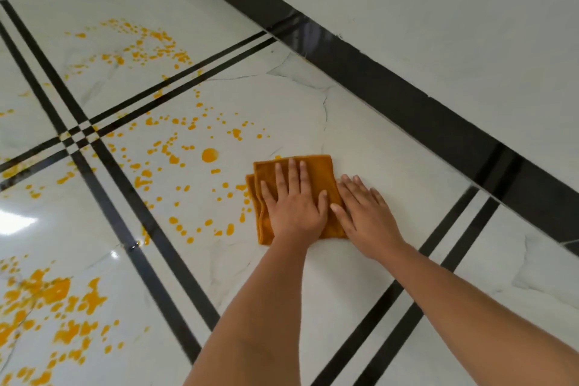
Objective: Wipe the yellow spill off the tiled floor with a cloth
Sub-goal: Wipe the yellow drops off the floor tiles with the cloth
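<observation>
Orange cloth [294, 197], folded, centre frame on tiled floor [360, 141]. Left hand [294, 204] flat on it, released; right hand [365, 213] flat, overlapping its right edge. Yellow spill [175, 147] spattered left.

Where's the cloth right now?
The folded orange cloth lies flat on the white tiled floor, centre-frame, under the left hand, right of the yellow droplets.

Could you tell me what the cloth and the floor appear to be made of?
Cloth: a soft, napped orange textile, probably microfibre or terry; it lies folded in layers with a fuzzy surface.
Floor: glossy white marble-look tiles, likely glazed ceramic or porcelain, with grey veining, mirror-like glare and black inlaid stripes.
</observation>
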